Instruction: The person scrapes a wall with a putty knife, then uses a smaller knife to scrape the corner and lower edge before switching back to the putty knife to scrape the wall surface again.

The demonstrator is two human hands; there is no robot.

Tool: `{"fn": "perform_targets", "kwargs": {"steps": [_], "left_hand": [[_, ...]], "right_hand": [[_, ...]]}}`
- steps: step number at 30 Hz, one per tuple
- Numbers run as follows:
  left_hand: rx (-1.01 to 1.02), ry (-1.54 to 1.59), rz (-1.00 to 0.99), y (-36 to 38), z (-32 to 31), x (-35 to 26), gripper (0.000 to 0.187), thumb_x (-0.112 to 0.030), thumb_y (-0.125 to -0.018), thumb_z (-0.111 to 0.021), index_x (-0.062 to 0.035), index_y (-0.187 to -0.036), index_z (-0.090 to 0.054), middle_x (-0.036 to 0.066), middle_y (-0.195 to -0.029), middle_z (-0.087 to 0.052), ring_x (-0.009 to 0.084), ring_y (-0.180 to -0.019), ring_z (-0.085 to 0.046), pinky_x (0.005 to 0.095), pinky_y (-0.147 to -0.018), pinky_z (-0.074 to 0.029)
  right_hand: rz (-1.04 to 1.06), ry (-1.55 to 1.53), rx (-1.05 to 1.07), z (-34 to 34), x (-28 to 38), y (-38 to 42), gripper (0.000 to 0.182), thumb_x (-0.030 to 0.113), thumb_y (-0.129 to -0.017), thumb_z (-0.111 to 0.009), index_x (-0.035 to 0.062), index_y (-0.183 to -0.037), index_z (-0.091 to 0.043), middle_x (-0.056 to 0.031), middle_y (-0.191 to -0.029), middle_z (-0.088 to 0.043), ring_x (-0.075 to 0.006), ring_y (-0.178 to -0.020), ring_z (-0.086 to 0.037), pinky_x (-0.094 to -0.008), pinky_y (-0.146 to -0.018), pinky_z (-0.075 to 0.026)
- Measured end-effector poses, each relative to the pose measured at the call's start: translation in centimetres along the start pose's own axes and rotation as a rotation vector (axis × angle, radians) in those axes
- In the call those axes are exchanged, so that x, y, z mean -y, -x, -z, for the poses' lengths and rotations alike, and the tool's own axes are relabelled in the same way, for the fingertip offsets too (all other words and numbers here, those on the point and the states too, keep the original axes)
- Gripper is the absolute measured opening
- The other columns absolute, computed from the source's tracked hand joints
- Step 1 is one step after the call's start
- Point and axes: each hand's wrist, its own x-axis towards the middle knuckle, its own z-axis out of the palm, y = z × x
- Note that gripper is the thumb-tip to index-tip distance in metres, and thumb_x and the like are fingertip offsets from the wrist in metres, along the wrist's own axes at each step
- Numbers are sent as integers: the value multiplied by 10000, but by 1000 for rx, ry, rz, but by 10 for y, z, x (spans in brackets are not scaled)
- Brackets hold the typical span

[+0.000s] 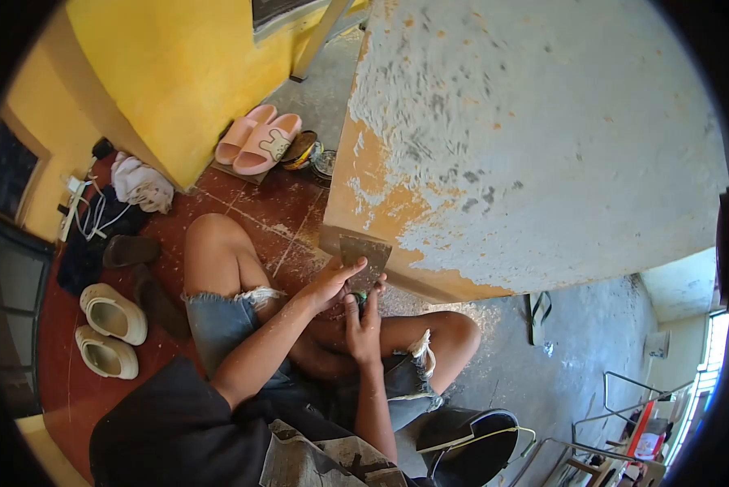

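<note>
In the head view, my left hand (338,280) grips a flat, dark, speckled scraper (366,253), its thumb lying along the blade. Just below, my right hand (364,323) closes round the lower end of the scraper, where a bit of green shows between the fingers. The blade is held right by the lower edge of a wall (381,195), overlapping it in this view. White coating on that wall is flaked and patchy, with orange-yellow paint bared toward its lower left. My legs are crossed beneath my hands, and pale flecks dot my arms.
Pink slides (267,144) and an opened tin (301,151) stand by the yellow wall (161,73). Cream shoes (109,357) lie left on the red floor (255,213), strewn with flakes. A black bucket (474,446) stands lower right; a flip-flop (537,318) lies on the grey floor.
</note>
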Motion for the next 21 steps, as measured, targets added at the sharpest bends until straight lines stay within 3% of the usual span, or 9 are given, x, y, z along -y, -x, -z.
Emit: {"fn": "perform_targets", "kwargs": {"steps": [1,3,4,7,9,10,15,17,21], "left_hand": [[12,-31,-23,0,-1,-6,384,-270,-1040,-661,3,-1300,-589,166,-1089,-742,267,-960,-756,414,-833,-638],[-59,-45,-12,1,-16,-15,381,-256,-1035,-669,17,-1290,-594,165,-1064,-748,250,-943,-755,403,-809,-639],[-27,-82,-55,1,-20,-15,383,-267,-1037,-666,19,-1283,-600,167,-1045,-751,250,-936,-757,388,-803,-636],[9,-88,-104,-2,-15,-9,389,-313,-1042,-658,5,-1262,-621,168,-996,-760,247,-877,-765,345,-744,-628],[-30,-41,-4,-1,-18,-15,412,-355,-1037,-661,-17,-1270,-625,163,-993,-762,238,-831,-763,340,-689,-622],[-27,9,11,-1,-18,-13,428,-380,-1027,-671,-35,-1275,-627,159,-995,-763,228,-787,-758,336,-656,-617],[-14,-24,-35,-7,5,5,491,-448,-972,-732,-46,-1233,-631,131,-943,-751,206,-718,-736,308,-601,-592],[73,-5,74,-9,17,5,493,-466,-934,-774,-57,-1168,-628,100,-885,-728,175,-667,-698,291,-552,-557],[-98,-68,-9,-14,1,4,385,-376,-940,-796,-54,-1082,-638,92,-811,-705,130,-577,-626,254,-490,-488]], "right_hand": [[127,100,-46,-2,-7,3,578,223,-1094,-566,-47,-1555,-345,-142,-1066,-695,-114,-921,-634,-317,-836,-525],[-159,-136,-29,-4,4,5,481,223,-1101,-548,-43,-1480,-419,-118,-1051,-694,-131,-920,-638,-312,-826,-525],[-167,-111,-19,-5,-7,7,481,223,-1101,-548,-43,-1480,-419,-118,-1051,-694,-131,-920,-638,-312,-826,-525],[-139,-127,-7,-5,-25,12,299,212,-1113,-514,0,-1323,-514,-62,-924,-676,-115,-743,-622,-271,-666,-514],[-297,-383,-3,-7,7,7,208,281,-1128,-494,77,-1139,-534,-4,-825,-601,-78,-643,-568,-223,-577,-466],[-318,-368,-66,-11,4,8,186,273,-1131,-485,93,-1136,-533,8,-788,-584,-70,-554,-504,-231,-489,-430],[-278,-257,-153,-21,-13,12,184,273,-1131,-487,96,-1111,-536,26,-744,-557,-36,-558,-475,-198,-472,-385],[-246,-292,-134,-30,-28,15,206,189,-1120,-514,14,-1191,-595,33,-806,-549,-36,-669,-458,-225,-566,-377],[-186,-278,-278,-41,-41,8,212,176,-1113,-525,-5,-1055,-619,27,-830,-577,-40,-706,-465,-234,-597,-382]]}}
